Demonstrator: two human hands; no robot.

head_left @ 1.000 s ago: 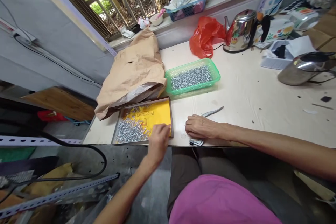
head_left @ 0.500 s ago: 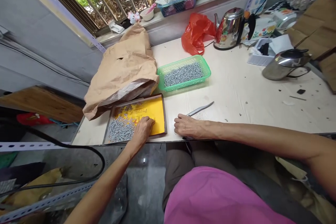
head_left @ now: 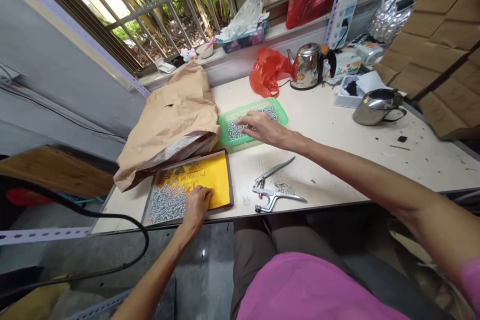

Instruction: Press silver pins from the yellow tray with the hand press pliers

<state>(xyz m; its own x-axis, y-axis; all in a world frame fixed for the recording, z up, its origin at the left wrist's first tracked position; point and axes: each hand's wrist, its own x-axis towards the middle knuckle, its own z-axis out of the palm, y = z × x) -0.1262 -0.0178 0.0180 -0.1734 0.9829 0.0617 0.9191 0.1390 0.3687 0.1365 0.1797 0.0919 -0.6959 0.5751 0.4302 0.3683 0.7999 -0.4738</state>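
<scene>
Left hand (head_left: 197, 205) in yellow tray (head_left: 219, 180), fingers curled on screw pile (head_left: 167, 200), grip unclear. Right hand (head_left: 262, 127) over green basket (head_left: 282, 115), fingers spread loose, empty, tips touching basket screws (head_left: 233, 132). Pliers (head_left: 275, 195) on desk (head_left: 337, 135), right of left fingers.

Cream table (head_left: 337, 125) is set under barred window (head_left: 150, 15) at 11 o'clock; daylight is admitted there. Grey wall (head_left: 56, 85) is seen at 9 o'clock, cardboard (head_left: 442, 50) stacked at 2 o'clock.
</scene>
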